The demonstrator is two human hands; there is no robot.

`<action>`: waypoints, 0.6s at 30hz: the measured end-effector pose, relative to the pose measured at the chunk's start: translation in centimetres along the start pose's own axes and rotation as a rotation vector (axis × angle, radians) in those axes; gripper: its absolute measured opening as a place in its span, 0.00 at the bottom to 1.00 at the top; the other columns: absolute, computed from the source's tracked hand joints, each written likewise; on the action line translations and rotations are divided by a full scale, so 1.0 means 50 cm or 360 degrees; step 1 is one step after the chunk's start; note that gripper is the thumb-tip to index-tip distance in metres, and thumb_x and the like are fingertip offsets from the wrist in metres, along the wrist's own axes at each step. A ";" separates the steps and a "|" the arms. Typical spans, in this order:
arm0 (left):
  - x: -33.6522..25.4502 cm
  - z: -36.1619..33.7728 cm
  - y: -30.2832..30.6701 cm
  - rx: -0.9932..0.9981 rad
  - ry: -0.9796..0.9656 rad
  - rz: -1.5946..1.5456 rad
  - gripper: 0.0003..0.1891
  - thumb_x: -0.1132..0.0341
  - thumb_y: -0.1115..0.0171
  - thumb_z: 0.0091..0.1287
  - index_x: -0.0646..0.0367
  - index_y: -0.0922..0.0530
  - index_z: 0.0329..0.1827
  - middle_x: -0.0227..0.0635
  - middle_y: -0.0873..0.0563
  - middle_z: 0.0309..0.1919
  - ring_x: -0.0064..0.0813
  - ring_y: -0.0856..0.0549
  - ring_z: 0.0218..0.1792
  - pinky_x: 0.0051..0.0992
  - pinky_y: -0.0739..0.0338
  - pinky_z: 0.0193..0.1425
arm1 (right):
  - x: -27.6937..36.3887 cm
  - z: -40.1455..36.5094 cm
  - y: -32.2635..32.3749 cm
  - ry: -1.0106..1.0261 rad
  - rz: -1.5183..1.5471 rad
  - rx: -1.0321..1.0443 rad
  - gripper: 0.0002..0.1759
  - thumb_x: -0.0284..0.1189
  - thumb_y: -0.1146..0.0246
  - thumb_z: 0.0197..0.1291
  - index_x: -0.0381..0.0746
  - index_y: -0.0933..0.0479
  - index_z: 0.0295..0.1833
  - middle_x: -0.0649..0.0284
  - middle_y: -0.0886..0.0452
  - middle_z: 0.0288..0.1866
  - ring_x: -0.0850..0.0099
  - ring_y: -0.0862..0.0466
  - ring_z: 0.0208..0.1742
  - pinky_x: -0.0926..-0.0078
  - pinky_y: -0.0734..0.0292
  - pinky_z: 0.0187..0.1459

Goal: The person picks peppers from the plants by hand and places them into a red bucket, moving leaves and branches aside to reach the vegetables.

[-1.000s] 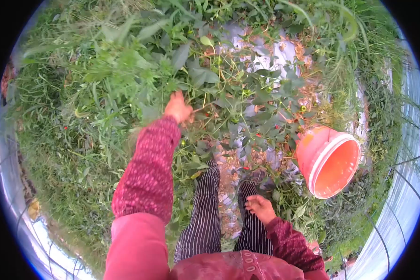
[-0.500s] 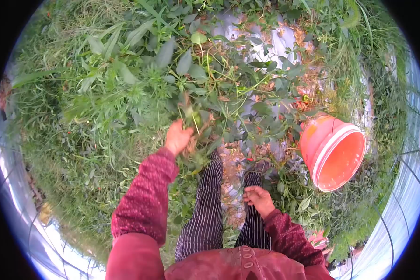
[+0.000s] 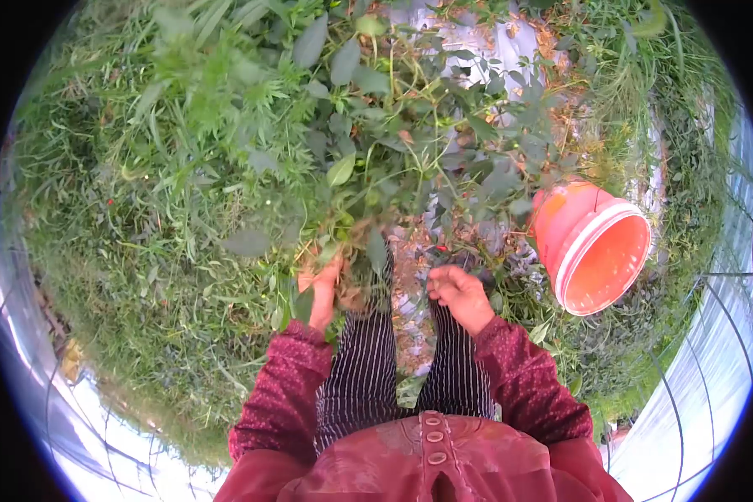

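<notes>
My left hand (image 3: 320, 283) is closed among the stems and leaves of a bushy green plant (image 3: 343, 219) in front of my legs. It grips a leafy branch, and leaves cover part of the fingers. To its right, my right hand (image 3: 462, 294) hangs over my right leg. Its fingers are curled and pressed toward the thumb, and I cannot make out whether anything is between them. A small red spot (image 3: 442, 248), too small to name, shows among the leaves just above that hand.
A red bucket (image 3: 546, 243) with a white rim tilts toward me at the right, beside the plants. Pale plastic sheeting (image 3: 510, 54) with dry leaves lies on the ground ahead. Dense weeds (image 3: 167, 167) fill the left side. Clear film over hoops (image 3: 711, 318) borders the right.
My left hand has come back toward my body, drawing the branch with it. My right hand has risen slightly, and the view has shifted, with the plants now closer.
</notes>
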State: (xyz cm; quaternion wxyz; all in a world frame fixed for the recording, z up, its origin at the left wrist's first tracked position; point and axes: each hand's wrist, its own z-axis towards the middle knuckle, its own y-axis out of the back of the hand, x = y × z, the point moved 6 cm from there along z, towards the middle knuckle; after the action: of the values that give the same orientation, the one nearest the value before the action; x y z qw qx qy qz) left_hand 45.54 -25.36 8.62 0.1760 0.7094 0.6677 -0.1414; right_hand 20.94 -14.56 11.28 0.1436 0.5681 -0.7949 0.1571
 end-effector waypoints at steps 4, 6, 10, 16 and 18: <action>-0.047 -0.090 0.008 0.0196 -0.0181 -0.0016 0.19 0.63 0.40 0.66 0.62 0.28 0.57 0.38 0.21 0.53 0.27 0.19 0.48 0.28 0.21 0.50 | 0.079 0.025 -0.035 0.0204 0.0046 0.0088 0.13 0.19 0.48 0.61 0.37 0.26 0.51 0.67 0.20 0.41 0.79 0.21 0.41 0.82 0.26 0.44; -0.036 -0.126 0.016 0.0324 0.0012 -0.0261 0.20 0.71 0.41 0.64 0.57 0.29 0.61 0.38 0.19 0.50 0.29 0.18 0.48 0.30 0.22 0.52 | 0.111 0.032 -0.053 0.0348 0.0030 0.0127 0.13 0.21 0.49 0.63 0.39 0.26 0.52 0.68 0.20 0.41 0.79 0.21 0.41 0.82 0.27 0.42; -0.052 -0.209 0.051 0.0156 0.0308 -0.0873 0.15 0.72 0.37 0.61 0.55 0.25 0.51 0.33 0.17 0.42 0.29 0.17 0.42 0.30 0.19 0.45 | 0.138 0.023 -0.098 0.0355 0.0039 0.0233 0.11 0.20 0.46 0.62 0.37 0.25 0.49 0.69 0.20 0.42 0.80 0.20 0.45 0.81 0.26 0.45; -0.149 -0.303 0.035 0.0069 0.0331 -0.0534 0.15 0.57 0.38 0.63 0.57 0.27 0.45 0.29 0.25 0.22 0.24 0.25 0.22 0.25 0.29 0.26 | 0.175 -0.014 -0.128 0.0530 -0.0148 0.0312 0.10 0.18 0.45 0.62 0.35 0.24 0.48 0.68 0.19 0.44 0.79 0.21 0.45 0.79 0.26 0.50; -0.138 -0.315 0.069 -0.0059 0.0413 -0.0650 0.14 0.57 0.39 0.64 0.57 0.27 0.43 0.28 0.28 0.20 0.23 0.27 0.20 0.25 0.32 0.24 | 0.203 -0.042 -0.127 0.0564 -0.0198 0.0304 0.10 0.19 0.45 0.62 0.35 0.24 0.48 0.68 0.20 0.44 0.80 0.21 0.46 0.80 0.26 0.50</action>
State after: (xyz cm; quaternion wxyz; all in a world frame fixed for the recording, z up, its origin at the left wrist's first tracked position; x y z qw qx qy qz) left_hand 47.95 -24.82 25.97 0.0695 0.5685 0.8168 -0.0696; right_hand 23.89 -24.32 17.88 0.2360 0.5908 -0.7020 0.3201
